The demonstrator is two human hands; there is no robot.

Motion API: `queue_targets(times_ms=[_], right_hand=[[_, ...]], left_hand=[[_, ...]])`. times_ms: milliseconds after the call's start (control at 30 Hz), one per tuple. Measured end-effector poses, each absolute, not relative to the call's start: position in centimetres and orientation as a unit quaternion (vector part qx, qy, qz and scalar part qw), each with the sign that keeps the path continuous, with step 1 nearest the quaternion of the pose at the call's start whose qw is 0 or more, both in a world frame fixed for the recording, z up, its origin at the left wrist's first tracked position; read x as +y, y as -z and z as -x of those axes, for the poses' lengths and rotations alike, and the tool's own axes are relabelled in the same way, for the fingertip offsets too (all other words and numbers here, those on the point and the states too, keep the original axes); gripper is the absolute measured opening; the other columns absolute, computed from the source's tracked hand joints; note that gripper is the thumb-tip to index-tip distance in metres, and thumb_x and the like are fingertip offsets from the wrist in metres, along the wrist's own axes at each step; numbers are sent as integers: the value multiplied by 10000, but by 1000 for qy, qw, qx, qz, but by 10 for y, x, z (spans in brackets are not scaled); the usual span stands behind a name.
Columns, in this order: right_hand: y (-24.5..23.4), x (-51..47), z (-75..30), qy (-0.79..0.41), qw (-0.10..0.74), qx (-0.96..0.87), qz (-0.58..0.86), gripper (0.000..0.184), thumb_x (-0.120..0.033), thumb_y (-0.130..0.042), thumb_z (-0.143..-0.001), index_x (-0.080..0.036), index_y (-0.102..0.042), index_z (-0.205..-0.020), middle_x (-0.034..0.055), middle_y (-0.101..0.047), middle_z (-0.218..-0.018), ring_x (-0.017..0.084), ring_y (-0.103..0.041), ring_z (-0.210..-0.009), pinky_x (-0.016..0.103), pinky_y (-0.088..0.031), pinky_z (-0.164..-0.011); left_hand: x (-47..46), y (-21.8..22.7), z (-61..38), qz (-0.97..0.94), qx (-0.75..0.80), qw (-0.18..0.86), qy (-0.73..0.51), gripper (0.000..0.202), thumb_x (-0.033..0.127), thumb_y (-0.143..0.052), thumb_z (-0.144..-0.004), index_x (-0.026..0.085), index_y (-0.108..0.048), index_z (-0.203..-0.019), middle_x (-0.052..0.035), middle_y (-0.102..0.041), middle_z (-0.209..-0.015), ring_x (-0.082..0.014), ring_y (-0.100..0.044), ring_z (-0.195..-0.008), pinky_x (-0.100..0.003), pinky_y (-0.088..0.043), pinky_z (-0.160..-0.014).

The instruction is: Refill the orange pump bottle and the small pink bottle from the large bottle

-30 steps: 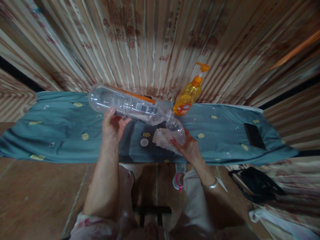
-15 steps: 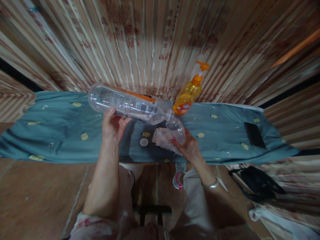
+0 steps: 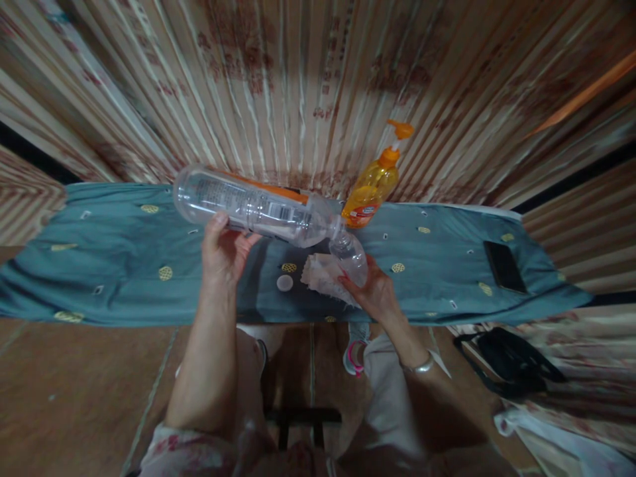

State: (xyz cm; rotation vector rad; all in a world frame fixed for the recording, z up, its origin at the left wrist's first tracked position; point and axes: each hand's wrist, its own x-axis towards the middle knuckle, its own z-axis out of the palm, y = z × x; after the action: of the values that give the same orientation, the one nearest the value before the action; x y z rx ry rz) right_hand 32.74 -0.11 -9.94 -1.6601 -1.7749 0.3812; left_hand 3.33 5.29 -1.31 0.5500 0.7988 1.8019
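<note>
My left hand [image 3: 221, 255] is closed around the lower side of a large clear plastic bottle [image 3: 248, 205] with an orange-and-white label. The bottle is tilted, its mouth pointing right and slightly down. Its mouth meets the neck of a small clear plastic bottle [image 3: 350, 255], which my right hand [image 3: 376, 291] grips from the right. Whether liquid passes between them is too dim to tell. Below the necks lies a pale pink cloth [image 3: 322, 275], partly hidden by the small bottle and my fingers. A round white cap [image 3: 285, 283] rests to its left.
Behind the necks stands an orange pump bottle [image 3: 371, 192] with yellow liquid. A black phone [image 3: 504, 266] lies at the right of the narrow table [image 3: 119, 252], covered in teal cloth. A pleated curtain [image 3: 298, 86] hangs behind. A black bag [image 3: 519, 361] sits lower right.
Both hands and bottles hold nearly the same pose. The whole view has shifted very slightly.
</note>
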Motion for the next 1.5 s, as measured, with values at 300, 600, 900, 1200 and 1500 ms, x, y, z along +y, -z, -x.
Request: queue_targets(times_ms=[300,600,900,1200,1500], right_hand=[[100,-1,-328,-145,342,-682,630,745,-664,-711,-871,-146,-623,-1401,252,-785,-1229,417,-774,-1120,625,-641,-946],[99,-1,-329,-145,339,-690,623,752,-683,-687,-882,-129,-631,-1387,262,-778,-1247,409,-774,-1129,613,-639,-951],[100,-1,-329,-145,344,-688,622,740,-653,-712,-867,-164,-632,-1416,244,-792,-1230,409,-780,-1105,625,-647,-934],[100,-1,-329,-145,340,-689,624,768,-678,-683,-883,-137,-625,-1425,256,-789,-1205,418,-780,-1091,634,-648,-909],[98,0,-328,-151,333,-690,625,786,-692,-671,-879,-93,-637,-1388,284,-780,-1226,426,-778,-1110,634,-636,-941]], left_hand=[[54,15,-35,-239,336,508,-756,314,382,-856,-614,260,-591,-731,-22,-753,-825,-245,-740,-858,-387,-676,-777],[54,12,-36,-233,317,504,-768,280,347,-837,-596,241,-606,-714,-34,-740,-796,-233,-742,-840,-398,-685,-813],[51,9,-36,-238,322,506,-764,274,339,-841,-605,253,-621,-743,-12,-751,-804,-230,-723,-868,-400,-671,-844],[49,2,-38,-210,331,509,-767,108,262,-754,-678,263,-662,-734,-12,-781,-792,-220,-734,-819,-322,-664,-696],[49,8,-34,-239,322,501,-767,259,313,-839,-641,258,-652,-812,2,-770,-818,-236,-752,-864,-364,-672,-800]])
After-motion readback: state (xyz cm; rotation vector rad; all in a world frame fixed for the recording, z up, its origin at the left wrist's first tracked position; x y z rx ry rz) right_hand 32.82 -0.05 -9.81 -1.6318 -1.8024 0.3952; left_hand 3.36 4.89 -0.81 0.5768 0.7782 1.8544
